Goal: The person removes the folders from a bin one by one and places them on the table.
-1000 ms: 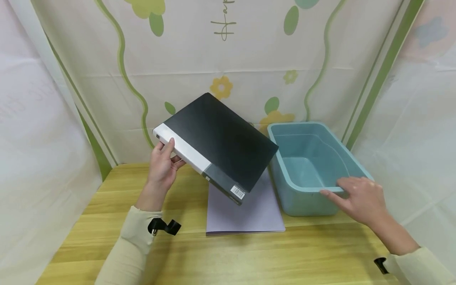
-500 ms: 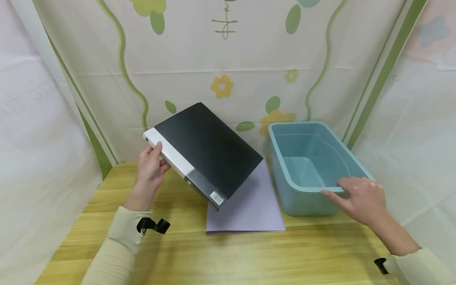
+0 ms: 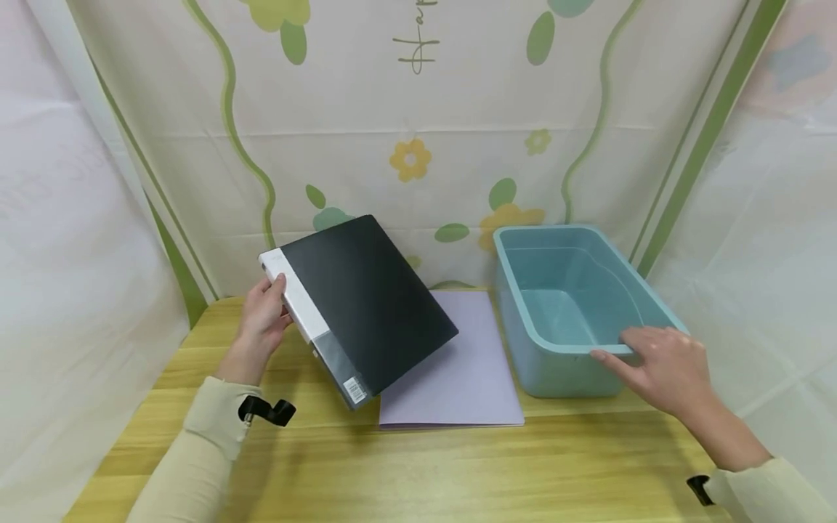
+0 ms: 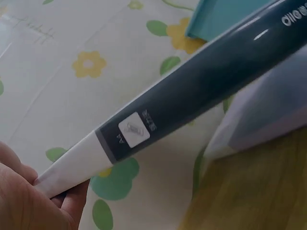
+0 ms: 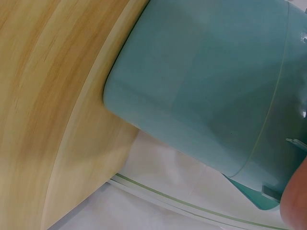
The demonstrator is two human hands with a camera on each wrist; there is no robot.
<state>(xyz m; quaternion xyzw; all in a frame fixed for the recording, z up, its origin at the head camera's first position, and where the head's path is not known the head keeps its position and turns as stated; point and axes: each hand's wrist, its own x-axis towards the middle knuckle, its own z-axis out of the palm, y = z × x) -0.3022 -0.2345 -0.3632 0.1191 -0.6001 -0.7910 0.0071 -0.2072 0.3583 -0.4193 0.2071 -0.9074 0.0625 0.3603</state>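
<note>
My left hand (image 3: 263, 316) grips a black binder (image 3: 373, 305) by its white-and-dark spine, thumb on the front cover near the top end. The binder hangs tilted, its barcode corner low and overlapping the left part of a lilac folder (image 3: 467, 378) on the table. In the left wrist view the spine (image 4: 192, 86) runs up to the right from the fingers, with an A4 label on it. My right hand (image 3: 667, 367) holds the near rim of a blue-green plastic bin (image 3: 532, 349), fingers over the rim and thumb along the outside. Nothing lies inside the bin.
The wooden table (image 3: 418, 472) extends in front of the folder and the bin. A pale curtain (image 3: 366, 94) with flowers and leaves hangs right behind, and similar cloth closes off both sides.
My left hand has moved left and down with the binder, which has turned steeper and uncovered more of the lilac folder. The right hand and bin have stayed in place.
</note>
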